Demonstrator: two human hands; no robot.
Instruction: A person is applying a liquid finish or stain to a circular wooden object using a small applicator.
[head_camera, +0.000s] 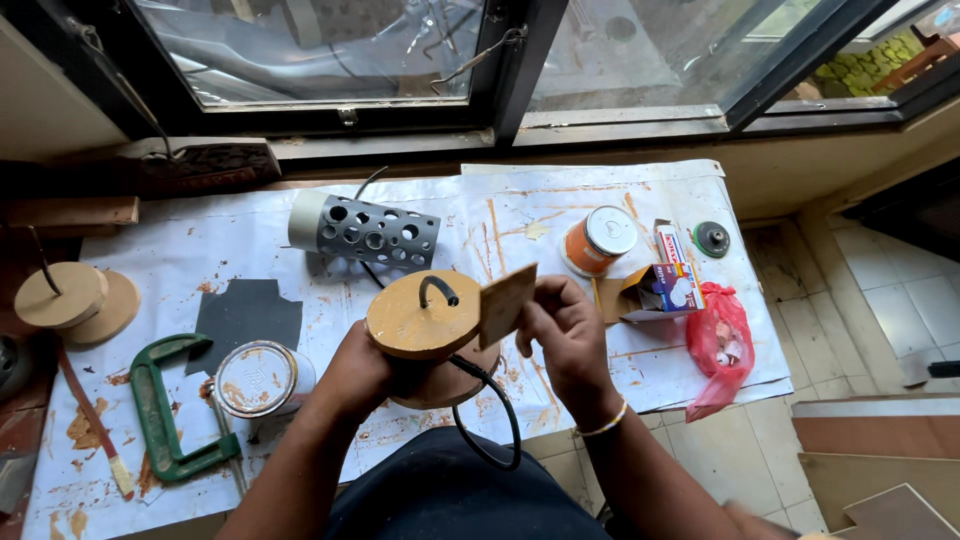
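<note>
My left hand grips a round wooden disc base from the side and underneath. A curved black tube rises from the disc's middle, and a black cable loops out below it. My right hand pinches a small square piece of sandpaper, held against the disc's right edge. Both hands work over a paint-stained paper sheet spread on the table.
A grey perforated cylinder shade lies behind the disc. A tin can, a green clamp and dark sandpaper are left. An orange tin, small carton and red bag sit right. Wooden discs rest far left.
</note>
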